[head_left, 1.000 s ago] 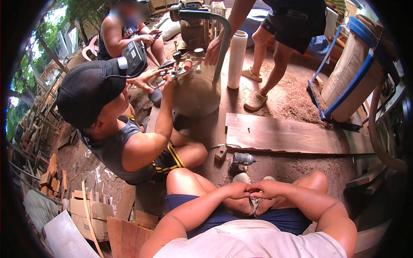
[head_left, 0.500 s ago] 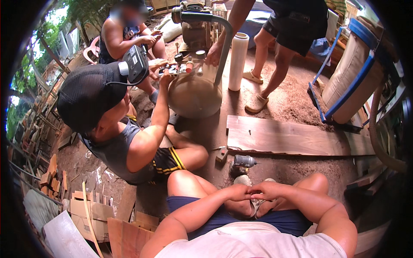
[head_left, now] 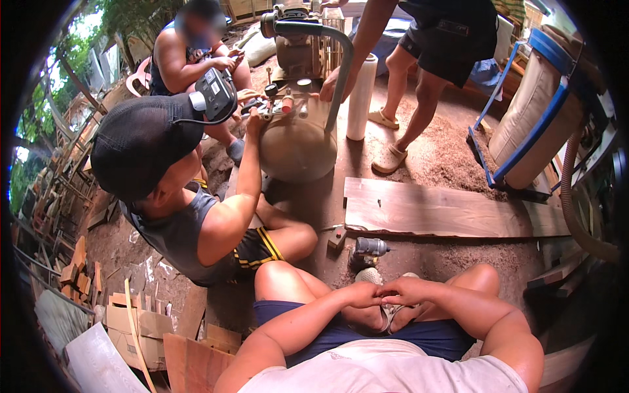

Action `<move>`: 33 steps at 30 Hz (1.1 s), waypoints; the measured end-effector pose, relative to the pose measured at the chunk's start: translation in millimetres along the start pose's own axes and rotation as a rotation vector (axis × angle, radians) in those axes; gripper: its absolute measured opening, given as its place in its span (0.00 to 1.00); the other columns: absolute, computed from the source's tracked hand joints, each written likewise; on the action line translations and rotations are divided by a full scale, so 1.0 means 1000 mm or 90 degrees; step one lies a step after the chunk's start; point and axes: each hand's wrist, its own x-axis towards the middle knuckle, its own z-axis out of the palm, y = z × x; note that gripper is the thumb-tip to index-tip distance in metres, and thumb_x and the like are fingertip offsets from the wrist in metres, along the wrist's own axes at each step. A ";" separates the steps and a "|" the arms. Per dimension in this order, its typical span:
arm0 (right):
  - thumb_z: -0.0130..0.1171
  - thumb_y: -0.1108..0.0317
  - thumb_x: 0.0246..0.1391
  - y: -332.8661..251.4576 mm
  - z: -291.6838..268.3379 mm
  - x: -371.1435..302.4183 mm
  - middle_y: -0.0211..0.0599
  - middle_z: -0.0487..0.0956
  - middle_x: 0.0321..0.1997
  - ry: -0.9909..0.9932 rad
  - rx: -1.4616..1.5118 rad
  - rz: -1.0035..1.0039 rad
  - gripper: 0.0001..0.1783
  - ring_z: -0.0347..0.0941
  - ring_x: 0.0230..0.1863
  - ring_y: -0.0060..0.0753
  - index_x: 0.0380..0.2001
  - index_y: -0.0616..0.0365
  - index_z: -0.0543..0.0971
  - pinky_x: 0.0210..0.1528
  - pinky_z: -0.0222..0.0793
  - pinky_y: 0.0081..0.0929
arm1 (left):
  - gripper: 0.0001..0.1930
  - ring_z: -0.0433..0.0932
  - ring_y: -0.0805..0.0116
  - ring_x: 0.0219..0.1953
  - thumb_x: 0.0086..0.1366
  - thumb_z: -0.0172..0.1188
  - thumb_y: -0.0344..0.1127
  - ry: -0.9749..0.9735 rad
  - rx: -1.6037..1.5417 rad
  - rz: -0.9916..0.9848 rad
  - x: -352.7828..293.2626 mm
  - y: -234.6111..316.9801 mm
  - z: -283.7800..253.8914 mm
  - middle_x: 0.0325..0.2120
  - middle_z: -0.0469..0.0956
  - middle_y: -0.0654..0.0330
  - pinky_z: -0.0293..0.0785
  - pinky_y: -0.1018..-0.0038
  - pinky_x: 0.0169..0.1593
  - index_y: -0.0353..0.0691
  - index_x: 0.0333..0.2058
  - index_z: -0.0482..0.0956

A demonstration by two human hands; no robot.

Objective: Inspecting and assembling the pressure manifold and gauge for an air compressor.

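Note:
My left hand (head_left: 362, 295) and my right hand (head_left: 407, 291) meet above my crossed legs, fingers closed and loosely joined at the tips. Nothing shows in either one. Just beyond them a grey cordless driver (head_left: 371, 247) stands on the ground, bit toward the right. Left of it sits a small dark block with a red spot (head_left: 337, 238), perhaps a battery. Farther off, an air compressor tank (head_left: 298, 154) carries gauges and a red fitting (head_left: 287, 103). A seated person in a black cap (head_left: 147, 147) has both hands at its valves.
A wide wooden board (head_left: 452, 209) lies ahead to the right, with a small dark piece on it. A standing person (head_left: 452, 39) reaches to the compressor beside a white roll (head_left: 362, 98). A blue-framed dust bag (head_left: 524, 118) stands amid wood shavings. Cardboard (head_left: 134, 327) and scraps lie left.
My hands stay where they were. The capped person's head and headgear shift slightly to the right, hands still at the valves. The standing person's hand moves slightly along the compressor top.

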 end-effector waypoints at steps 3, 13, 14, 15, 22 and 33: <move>0.54 0.56 0.59 0.002 0.001 -0.002 0.47 0.80 0.43 -0.004 0.008 0.019 0.19 0.77 0.42 0.46 0.49 0.54 0.76 0.44 0.71 0.36 | 0.16 0.77 0.44 0.40 0.61 0.57 0.48 0.001 -0.011 -0.013 -0.002 0.011 -0.006 0.34 0.79 0.46 0.71 0.57 0.43 0.42 0.39 0.78; 0.54 0.57 0.60 -0.008 -0.004 -0.003 0.45 0.80 0.43 -0.004 0.021 0.003 0.18 0.77 0.43 0.45 0.49 0.54 0.77 0.45 0.71 0.35 | 0.11 0.80 0.55 0.32 0.62 0.56 0.42 0.011 0.049 -0.021 -0.008 0.012 -0.011 0.24 0.82 0.58 0.73 0.63 0.38 0.43 0.26 0.81; 0.54 0.57 0.60 -0.009 -0.005 -0.003 0.45 0.80 0.42 -0.006 0.025 0.006 0.18 0.77 0.43 0.46 0.48 0.54 0.77 0.45 0.71 0.35 | 0.09 0.80 0.55 0.32 0.59 0.58 0.40 -0.020 0.033 -0.031 -0.008 0.014 -0.014 0.23 0.81 0.57 0.73 0.62 0.38 0.42 0.28 0.81; 0.54 0.57 0.60 -0.010 -0.004 -0.003 0.45 0.80 0.42 -0.007 0.029 0.009 0.17 0.77 0.43 0.46 0.48 0.54 0.77 0.45 0.71 0.35 | 0.08 0.80 0.56 0.32 0.56 0.60 0.39 -0.051 0.018 -0.041 -0.009 0.017 -0.017 0.21 0.80 0.55 0.73 0.61 0.37 0.42 0.30 0.81; 0.54 0.57 0.59 -0.006 -0.002 -0.004 0.45 0.80 0.42 -0.010 0.040 -0.004 0.17 0.77 0.42 0.46 0.48 0.53 0.77 0.45 0.71 0.35 | 0.11 0.80 0.56 0.25 0.58 0.60 0.42 -0.052 0.063 -0.073 -0.012 0.034 -0.023 0.16 0.79 0.57 0.72 0.62 0.32 0.40 0.26 0.80; 0.54 0.56 0.60 -0.007 -0.007 -0.007 0.43 0.80 0.42 0.025 0.000 -0.007 0.17 0.77 0.42 0.44 0.47 0.51 0.78 0.44 0.71 0.35 | 0.10 0.80 0.55 0.31 0.60 0.56 0.39 0.055 -0.002 0.025 -0.006 0.015 -0.011 0.22 0.81 0.57 0.72 0.62 0.38 0.42 0.24 0.80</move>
